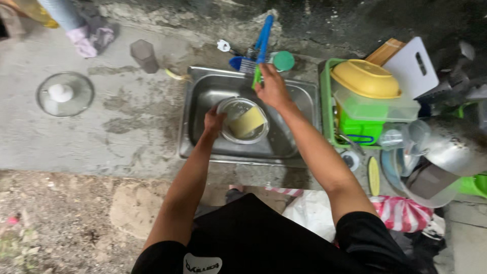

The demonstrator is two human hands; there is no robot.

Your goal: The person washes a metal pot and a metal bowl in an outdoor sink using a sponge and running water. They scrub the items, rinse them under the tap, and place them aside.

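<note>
My left hand (214, 121) grips the left rim of a round clear glass lid or bowl (242, 121) held over the steel sink (299, 147). A yellow sponge (248, 122) lies inside it. My right hand (272, 87) reaches to the back of the sink and closes on a green tap handle (257, 76) under the blue tap (264, 38).
A glass pot lid (65, 94) and a grey tumbler (144, 56) rest on the concrete counter at left. A green rack (325, 96) at right holds a yellow bowl (365, 78), clear containers and a white cutting board (412, 68). Steel pots (451, 144) stand further right.
</note>
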